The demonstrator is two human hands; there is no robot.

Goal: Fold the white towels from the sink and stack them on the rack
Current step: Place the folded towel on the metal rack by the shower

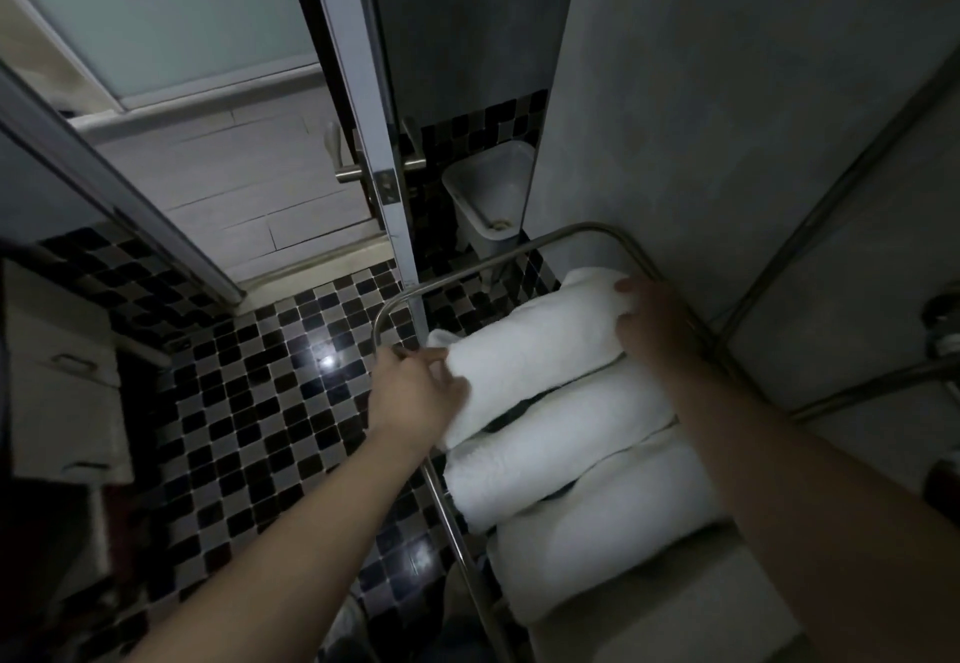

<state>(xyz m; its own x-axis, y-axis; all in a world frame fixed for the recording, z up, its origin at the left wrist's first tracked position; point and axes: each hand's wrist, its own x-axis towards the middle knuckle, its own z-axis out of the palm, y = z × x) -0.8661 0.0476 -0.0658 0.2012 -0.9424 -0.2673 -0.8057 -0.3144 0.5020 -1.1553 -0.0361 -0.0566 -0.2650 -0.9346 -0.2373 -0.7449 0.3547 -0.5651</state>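
Left hand (421,392) pinches the left end of the farthest folded white terry towel (535,335), thumb and fingers curled round its edge, and the right hand (657,317) is curled over the same towel's right end, so both hands grip it where it lies across the chrome tubular wall rack (402,301). Nearest the camera, partly under the right forearm, a first thick folded white towel (608,522) lies on the rack; just beyond and touching it lies a second folded white towel (550,434), and the held towel sits against that one, just short of the rack's far curved rail. Three towels are thus folded and on the rack, laid side by side in a row rather than piled, and the third looks to be at the point of being settled or squared up, so the job seems well along. The sink is out of view, so whether more towels wait there cannot be told; what is left is at least to let go of this one. Below the rack spreads the black and grey mosaic tile floor (249,402), and farther off a white plastic bin (493,184) stands in the corner beside a door with a brushed metal lever handle (348,175)
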